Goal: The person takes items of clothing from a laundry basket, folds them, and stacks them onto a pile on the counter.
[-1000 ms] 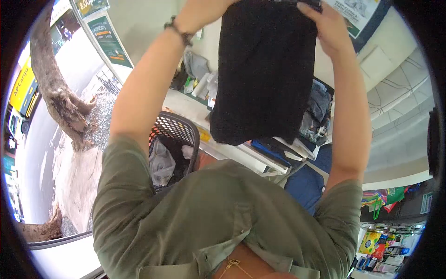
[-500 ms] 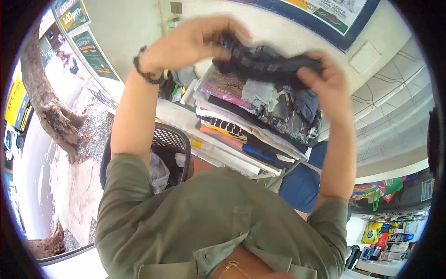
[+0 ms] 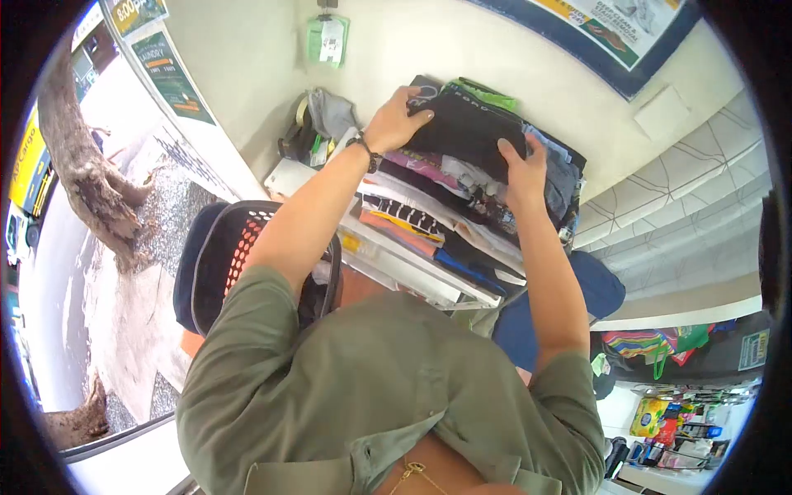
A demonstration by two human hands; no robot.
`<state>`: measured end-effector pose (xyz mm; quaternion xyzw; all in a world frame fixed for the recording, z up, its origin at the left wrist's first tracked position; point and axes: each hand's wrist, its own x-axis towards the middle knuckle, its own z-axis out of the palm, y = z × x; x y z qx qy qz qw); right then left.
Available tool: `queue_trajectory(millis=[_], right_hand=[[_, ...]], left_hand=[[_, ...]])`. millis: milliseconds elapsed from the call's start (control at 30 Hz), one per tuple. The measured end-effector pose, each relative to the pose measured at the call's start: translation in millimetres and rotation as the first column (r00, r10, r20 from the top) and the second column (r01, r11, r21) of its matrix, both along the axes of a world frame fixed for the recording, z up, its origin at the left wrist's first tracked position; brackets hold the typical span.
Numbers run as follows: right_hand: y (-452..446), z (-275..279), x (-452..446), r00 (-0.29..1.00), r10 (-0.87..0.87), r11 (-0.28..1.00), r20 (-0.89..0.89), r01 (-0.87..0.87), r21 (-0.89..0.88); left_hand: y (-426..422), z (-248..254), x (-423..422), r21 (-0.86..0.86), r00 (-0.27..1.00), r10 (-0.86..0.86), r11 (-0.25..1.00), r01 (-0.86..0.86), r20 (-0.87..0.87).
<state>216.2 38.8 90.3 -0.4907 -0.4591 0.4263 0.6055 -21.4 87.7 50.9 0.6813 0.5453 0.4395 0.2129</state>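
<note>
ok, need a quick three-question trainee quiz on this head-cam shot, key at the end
1. What is the black garment being held over?
2. True or false: only one hand is touching it.
3. On which side is the dark bracelet worn? A) right B) left C) both

Key
1. The clothes stack.
2. False: the left hand and the right hand are both on it.
3. B

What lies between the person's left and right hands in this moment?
In the head view, a black garment with pale lettering near its upper edge spans the stretch from the left hand to the right hand.
</note>
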Motion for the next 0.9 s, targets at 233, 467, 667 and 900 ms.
queue_trajectory(millis=[233, 467, 667, 900], right_hand=[[-3, 37, -6, 0.197, -0.496, 0.853, 0.846, -0.073, 0.517], [64, -42, -57, -0.108, -0.132, 0.972, 0.985, -0.21, 0.107], [80, -56, -46, 0.028, -0.165, 0.961, 0.986, -0.22, 0.167], [87, -58, -37, 0.296, -0.06, 0.931, 0.953, -0.328, 0.161]], left_hand=[[-59, -7, -19, 0.153, 0.987, 0.151, 0.976, -0.158, 0.058], [-180, -94, -118, -0.231, 0.811, 0.315, 0.946, -0.226, 0.493], [-251, -223, -179, -0.585, 0.866, 0.493, 0.68, -0.442, -0.081], [-271, -395, -155, -0.833, 0.908, -0.111, 0.454, -0.317, -0.405]])
